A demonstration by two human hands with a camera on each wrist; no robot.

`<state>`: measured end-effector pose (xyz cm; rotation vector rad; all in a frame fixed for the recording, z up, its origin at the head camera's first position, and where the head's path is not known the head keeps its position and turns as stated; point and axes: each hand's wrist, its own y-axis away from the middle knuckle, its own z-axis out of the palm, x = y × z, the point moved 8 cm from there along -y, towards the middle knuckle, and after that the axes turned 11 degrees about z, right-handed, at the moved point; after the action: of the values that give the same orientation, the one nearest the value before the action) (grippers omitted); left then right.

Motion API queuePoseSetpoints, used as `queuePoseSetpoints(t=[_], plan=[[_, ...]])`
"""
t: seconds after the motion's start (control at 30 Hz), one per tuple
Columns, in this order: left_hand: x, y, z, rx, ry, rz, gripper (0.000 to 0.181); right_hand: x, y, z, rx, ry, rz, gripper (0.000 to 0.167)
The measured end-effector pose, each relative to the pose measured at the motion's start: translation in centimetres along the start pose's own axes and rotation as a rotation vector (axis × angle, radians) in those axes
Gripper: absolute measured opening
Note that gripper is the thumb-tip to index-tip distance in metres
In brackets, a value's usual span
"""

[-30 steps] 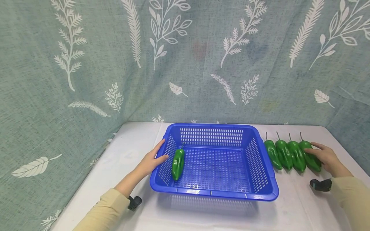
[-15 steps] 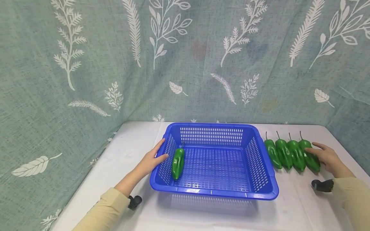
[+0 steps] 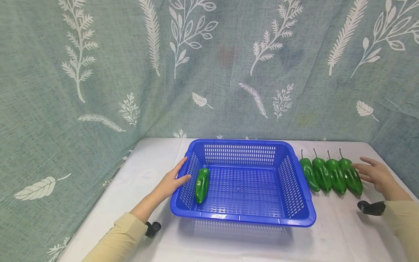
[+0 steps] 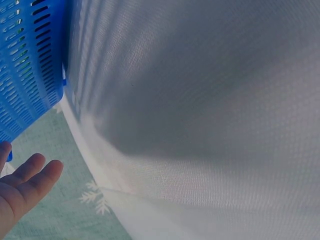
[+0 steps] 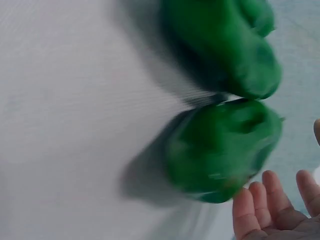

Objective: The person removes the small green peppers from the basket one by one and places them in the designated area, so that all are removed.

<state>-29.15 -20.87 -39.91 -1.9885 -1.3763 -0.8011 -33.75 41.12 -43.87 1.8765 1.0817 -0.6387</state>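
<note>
A blue plastic basket (image 3: 242, 218) with slotted walls stands on the white table. One long green pepper (image 3: 202, 185) lies inside along its left wall. My left hand (image 3: 171, 183) is at the basket's left rim, thumb over the edge; in the left wrist view its other fingers (image 4: 42, 182) stretch out beside the outer wall. Several green peppers lie in a row right of the basket, stems toward the back. My right hand (image 3: 378, 175) is beside the rightmost pepper (image 3: 351, 178), fingers extended and holding nothing. In the right wrist view the fingertips (image 5: 243, 197) appear close to that pepper (image 5: 220, 150); contact is unclear.
A leaf-patterned green cloth (image 3: 229, 72) hangs behind and at the sides of the white table (image 3: 229, 247). The leftmost pepper of the row (image 3: 308, 174) lies close against the basket's right side. A black camera mount (image 3: 371, 208) sits under the right wrist.
My right hand has moved to the right, off the rightmost pepper it lay over, leaving more of that pepper visible. The left hand, basket and peppers look almost unchanged.
</note>
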Motion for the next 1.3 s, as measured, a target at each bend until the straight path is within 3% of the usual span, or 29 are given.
queuePoseSetpoints(t=[0.4,0.63,0.9,1.03,1.3], plan=[[0.0,0.0,0.0,0.006,0.003,0.001,0.068,-3.5,1.7,0.0,-0.028,-0.005,-0.118,0.083],[-0.1,0.0,0.0,0.002,0.001,0.002,0.068,-6.9,3.4,1.4,-0.093,-0.051,-0.24,0.083],[0.0,0.0,0.0,0.004,-0.001,0.003,0.068,-10.6,5.8,3.4,-0.135,-0.071,-0.284,0.084],[0.0,0.0,0.0,0.001,0.006,0.002,0.068,-12.2,6.9,4.4,-0.182,-0.105,-0.314,0.083],[0.1,0.1,0.0,0.001,0.007,0.001,0.068,-14.9,9.0,6.1,-0.296,-0.277,-0.375,0.082]])
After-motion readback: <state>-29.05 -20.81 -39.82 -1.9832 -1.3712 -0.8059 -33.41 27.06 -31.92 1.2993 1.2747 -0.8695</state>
